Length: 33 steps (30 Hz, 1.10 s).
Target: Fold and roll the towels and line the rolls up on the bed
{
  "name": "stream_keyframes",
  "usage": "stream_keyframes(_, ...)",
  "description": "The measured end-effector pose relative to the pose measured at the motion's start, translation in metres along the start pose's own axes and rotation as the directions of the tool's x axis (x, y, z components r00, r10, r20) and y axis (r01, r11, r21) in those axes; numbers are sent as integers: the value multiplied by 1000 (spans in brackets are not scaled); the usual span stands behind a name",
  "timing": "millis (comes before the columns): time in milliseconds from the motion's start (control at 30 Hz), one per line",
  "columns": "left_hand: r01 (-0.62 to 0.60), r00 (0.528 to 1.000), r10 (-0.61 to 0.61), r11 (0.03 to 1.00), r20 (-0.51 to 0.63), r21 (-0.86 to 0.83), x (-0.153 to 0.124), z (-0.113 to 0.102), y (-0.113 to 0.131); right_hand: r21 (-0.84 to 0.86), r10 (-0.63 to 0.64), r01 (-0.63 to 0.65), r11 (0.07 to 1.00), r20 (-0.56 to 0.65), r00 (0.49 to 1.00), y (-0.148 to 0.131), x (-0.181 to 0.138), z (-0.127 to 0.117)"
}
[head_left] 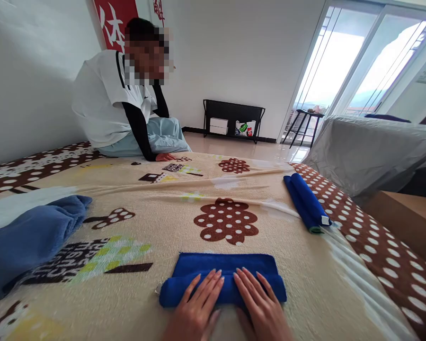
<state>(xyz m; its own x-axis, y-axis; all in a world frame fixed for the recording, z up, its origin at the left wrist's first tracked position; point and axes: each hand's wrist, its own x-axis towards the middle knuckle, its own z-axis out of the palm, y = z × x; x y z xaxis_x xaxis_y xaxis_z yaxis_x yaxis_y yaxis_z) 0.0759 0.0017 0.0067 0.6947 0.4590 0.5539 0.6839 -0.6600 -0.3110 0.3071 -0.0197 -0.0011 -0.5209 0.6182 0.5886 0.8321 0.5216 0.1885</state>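
Note:
Before me on the bed lies a blue towel [227, 263], its near part rolled into a thick cylinder and its far part still flat. My left hand [199, 303] rests on the left half of the roll, fingers stretched out over the top. On the right half, my right hand [259, 303] lies the same way, fingers extended and slightly apart. Both thumbs sit low at the near side of the roll, partly hidden. A small white tag sticks out at the roll's left end. Farther right lies a second rolled blue towel [305, 201] with a white label.
A patterned beige blanket [170, 237] covers the bed. At left lies a bunched greyish-blue cloth [39, 237]. A person [106, 99] sits at the far left edge, one hand on the blanket. Beyond are a black rack [234, 111], a stool [305, 113] and a plastic-covered piece of furniture [372, 147].

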Motion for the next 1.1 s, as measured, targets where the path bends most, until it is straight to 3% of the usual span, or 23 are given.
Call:
stream_keyframes(167,71,997,-70,997,31,-10,-44,-16,-34,-79,-3,9,997,72,997,39,-47,-11)
stream_keyframes(267,133,991,-133,991,27,-10,-58,-19,-44,-112,15,-4,994,96,995,47,-60,-12)
stream_keyframes(400,175,984,-175,984,21,-28,-57,-11,-46,-99,93,-84,992,91,991,44,-52,-6)
stream_keyframes(533,277,961,-276,949,27,-148,-50,-5,-46,-24,131,-130,991,80,988,46,-42,-9)
stream_keyframes(800,374,923,-293,835,250,-402,-58,-27,-52,256,122,-196,947,278,953,57,-39,-40)
stream_keyframes(900,388,915,-316,858,251,-336,-48,-18,-56,184,221,-262,947,216,951,50,-25,-32)
stream_keyframes(967,358,931,-325,901,165,-244,-31,-9,-50,119,281,-292,949,98,955,37,-11,-21)
stream_keyframes(1033,268,962,-251,946,107,-185,-10,-2,-34,113,244,-247,962,37,969,18,5,-8)
stream_keyframes(1100,150,984,-129,973,124,-174,9,1,-17,135,146,-153,979,60,988,1,17,2)
